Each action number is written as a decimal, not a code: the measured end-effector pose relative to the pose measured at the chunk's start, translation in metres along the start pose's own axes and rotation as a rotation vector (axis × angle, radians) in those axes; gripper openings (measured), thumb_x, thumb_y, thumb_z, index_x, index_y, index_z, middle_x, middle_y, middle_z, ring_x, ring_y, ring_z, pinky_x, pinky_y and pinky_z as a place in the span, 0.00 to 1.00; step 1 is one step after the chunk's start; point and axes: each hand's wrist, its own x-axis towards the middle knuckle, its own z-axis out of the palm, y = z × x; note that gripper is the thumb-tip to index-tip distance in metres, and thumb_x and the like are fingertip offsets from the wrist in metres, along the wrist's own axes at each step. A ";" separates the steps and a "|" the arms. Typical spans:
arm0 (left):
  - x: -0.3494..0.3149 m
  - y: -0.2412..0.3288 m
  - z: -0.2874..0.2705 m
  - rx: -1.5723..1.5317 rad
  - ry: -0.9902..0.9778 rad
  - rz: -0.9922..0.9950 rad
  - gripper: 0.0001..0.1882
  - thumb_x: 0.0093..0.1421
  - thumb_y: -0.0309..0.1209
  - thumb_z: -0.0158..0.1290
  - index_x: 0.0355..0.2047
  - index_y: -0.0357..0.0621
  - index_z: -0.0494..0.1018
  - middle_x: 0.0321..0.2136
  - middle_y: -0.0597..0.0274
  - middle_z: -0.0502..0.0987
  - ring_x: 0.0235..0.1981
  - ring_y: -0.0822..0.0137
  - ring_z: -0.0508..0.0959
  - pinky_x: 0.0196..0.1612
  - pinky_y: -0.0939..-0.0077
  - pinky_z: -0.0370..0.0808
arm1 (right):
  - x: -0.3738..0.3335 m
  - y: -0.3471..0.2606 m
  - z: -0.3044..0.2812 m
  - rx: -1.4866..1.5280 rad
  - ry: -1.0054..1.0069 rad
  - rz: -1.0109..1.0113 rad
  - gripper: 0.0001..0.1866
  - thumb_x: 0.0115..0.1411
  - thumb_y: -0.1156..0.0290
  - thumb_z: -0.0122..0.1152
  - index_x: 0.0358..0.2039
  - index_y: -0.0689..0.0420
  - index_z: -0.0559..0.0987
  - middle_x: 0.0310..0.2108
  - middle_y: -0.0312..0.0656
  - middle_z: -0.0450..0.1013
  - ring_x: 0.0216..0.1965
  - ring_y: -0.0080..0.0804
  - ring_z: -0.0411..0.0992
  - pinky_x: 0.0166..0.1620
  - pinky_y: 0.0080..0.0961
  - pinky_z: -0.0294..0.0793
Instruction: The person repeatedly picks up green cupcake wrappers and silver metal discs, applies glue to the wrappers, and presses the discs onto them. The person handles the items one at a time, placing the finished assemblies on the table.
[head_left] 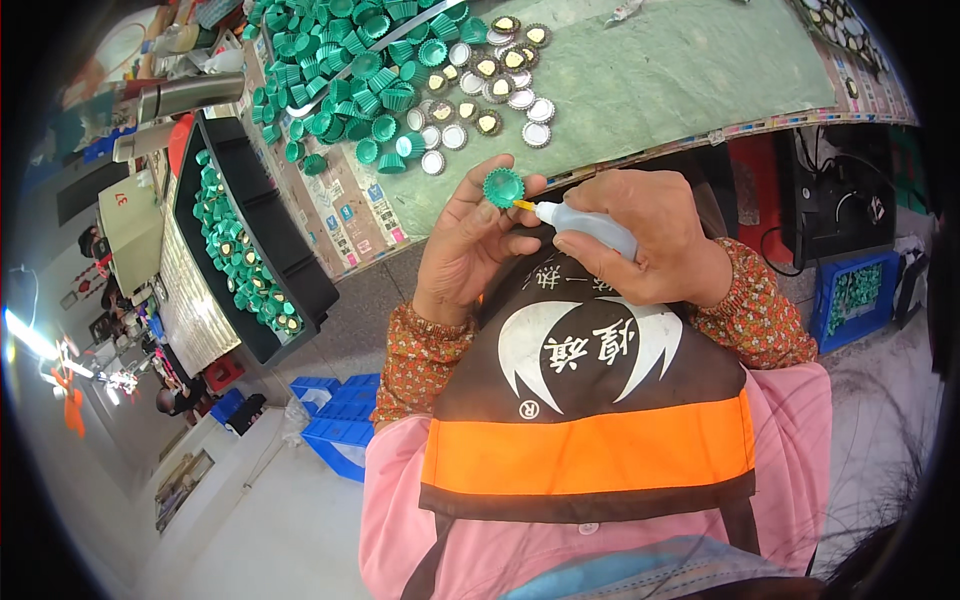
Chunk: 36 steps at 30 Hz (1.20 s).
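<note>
In front of my chest, my left hand (460,245) grips a small green fluted cup (503,186) between thumb and fingers, its hollow side facing up. My right hand (645,225) is closed around a translucent squeeze bottle (600,230) with a white neck. The bottle's thin yellow nozzle (524,205) points left and meets the cup's lower rim; whether liquid is coming out cannot be made out. Beyond the hands, a heap of similar green cups (345,75) lies on the table. Beside it are scattered silver discs (537,134) and dark-rimmed caps with pale yellow centres (488,122).
The green-covered table (680,90) has its near edge just past my hands. To the left stands a black tray (290,250) holding green cups, some with yellow centres. Blue crates (345,425) sit on the floor, and another blue bin (853,300) is at right.
</note>
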 end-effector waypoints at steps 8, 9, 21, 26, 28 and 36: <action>-0.001 -0.002 0.005 0.059 0.032 0.003 0.28 0.66 0.28 0.55 0.65 0.44 0.61 0.58 0.40 0.71 0.48 0.57 0.81 0.44 0.66 0.87 | -0.003 0.001 0.003 -0.007 -0.011 -0.021 0.13 0.54 0.70 0.72 0.36 0.59 0.76 0.27 0.44 0.76 0.25 0.45 0.77 0.28 0.34 0.75; -0.001 -0.002 0.005 0.063 0.035 0.002 0.27 0.66 0.27 0.55 0.64 0.44 0.62 0.58 0.40 0.71 0.48 0.57 0.81 0.44 0.66 0.87 | -0.004 0.002 0.005 -0.010 -0.011 -0.031 0.14 0.54 0.70 0.71 0.37 0.59 0.76 0.27 0.45 0.77 0.25 0.45 0.77 0.28 0.34 0.75; -0.003 -0.006 0.003 0.094 0.056 -0.010 0.26 0.66 0.29 0.56 0.62 0.44 0.64 0.56 0.43 0.73 0.46 0.61 0.81 0.44 0.68 0.86 | -0.006 0.004 0.004 -0.016 -0.070 -0.013 0.13 0.57 0.71 0.68 0.39 0.60 0.76 0.27 0.46 0.75 0.26 0.46 0.77 0.29 0.35 0.75; -0.005 -0.007 0.004 0.102 0.057 -0.024 0.25 0.67 0.34 0.56 0.62 0.42 0.64 0.51 0.48 0.76 0.44 0.64 0.80 0.43 0.69 0.86 | -0.005 0.003 0.005 -0.001 -0.071 0.025 0.11 0.58 0.70 0.67 0.37 0.59 0.75 0.25 0.45 0.74 0.26 0.46 0.75 0.28 0.36 0.73; -0.006 -0.008 0.007 0.106 0.062 -0.020 0.25 0.68 0.35 0.55 0.61 0.40 0.64 0.48 0.51 0.76 0.43 0.65 0.80 0.42 0.69 0.86 | -0.006 0.004 0.006 0.000 -0.068 0.043 0.10 0.58 0.70 0.67 0.36 0.58 0.75 0.24 0.44 0.73 0.25 0.46 0.75 0.28 0.36 0.73; -0.010 -0.005 0.009 0.155 0.085 -0.014 0.22 0.70 0.39 0.50 0.58 0.39 0.64 0.43 0.55 0.76 0.42 0.66 0.80 0.42 0.66 0.86 | -0.010 0.010 0.005 0.048 0.032 0.069 0.11 0.58 0.69 0.68 0.37 0.58 0.75 0.25 0.45 0.74 0.23 0.44 0.76 0.26 0.33 0.73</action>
